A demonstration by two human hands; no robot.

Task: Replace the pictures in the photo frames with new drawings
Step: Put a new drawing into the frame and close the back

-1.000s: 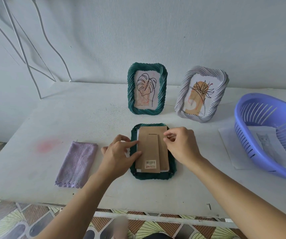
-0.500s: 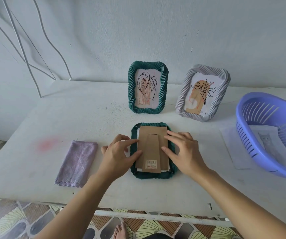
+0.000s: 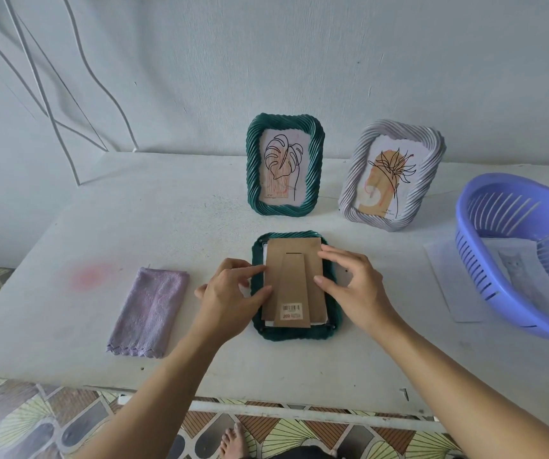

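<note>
Green frame (image 3: 299, 336) lies face-down on the table (image 3: 183, 220); left hand (image 3: 230, 293) and right hand (image 3: 356, 286), fingers loosely spread, press its cardboard backing (image 3: 299, 250), gripping nothing: light, bendy board, lift by its edges

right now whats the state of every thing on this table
near green frame, face down
cardboard backing, resting on its back
far green frame, standing, leaf drawing inside
pale frame, standing, plant drawing inside
cloth, folded
basket, cat picture inside
left grip, touching backing's left edge
right grip, flat on backing
</note>
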